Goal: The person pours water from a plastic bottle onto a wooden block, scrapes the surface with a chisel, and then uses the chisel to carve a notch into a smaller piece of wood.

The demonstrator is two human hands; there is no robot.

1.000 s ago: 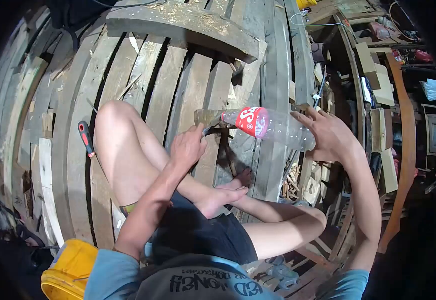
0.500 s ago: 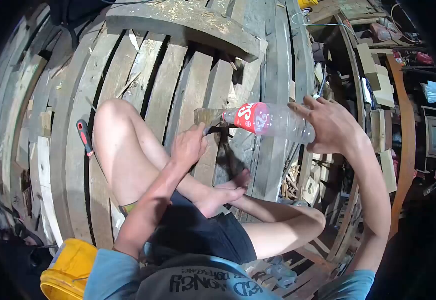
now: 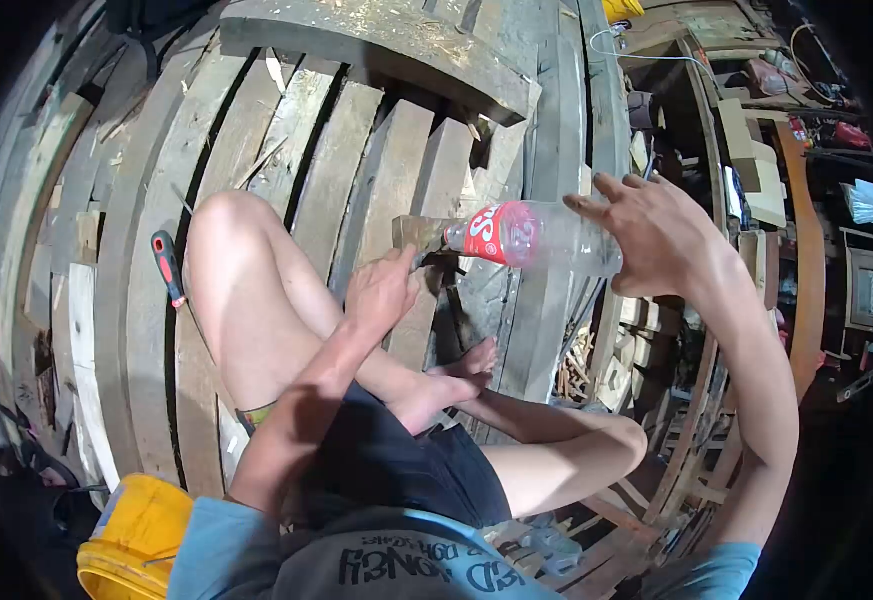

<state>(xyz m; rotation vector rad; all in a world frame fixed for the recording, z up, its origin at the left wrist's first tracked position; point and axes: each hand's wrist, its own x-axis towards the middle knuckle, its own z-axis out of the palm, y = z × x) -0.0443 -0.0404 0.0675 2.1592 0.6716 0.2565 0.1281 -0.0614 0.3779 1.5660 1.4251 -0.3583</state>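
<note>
A clear plastic bottle [image 3: 566, 238] with a red-and-white label lies sideways between my hands, its neck pointing left. My right hand [image 3: 661, 235] curls around the bottle's base, thumb on the near side and fingers over the far side. The bottle looks smeared by motion. At the neck end, a squared brown wooden piece [image 3: 414, 232] overlaps the bottle's mouth. My left hand [image 3: 384, 288] is closed just beside this piece, around something dark that pokes out past the fingers toward the neck; I cannot tell what it is.
A screwdriver with a red-and-black handle [image 3: 167, 268] lies by my left knee. A thick plank [image 3: 376, 55] with wood shavings rests across the slatted floor ahead. A yellow bucket [image 3: 131, 535] stands at lower left. Shelves with boxes [image 3: 751, 165] line the right.
The bottle's label has turned, and the bottle is blurred. My right hand's fingers have shifted on the base. My left hand has barely moved.
</note>
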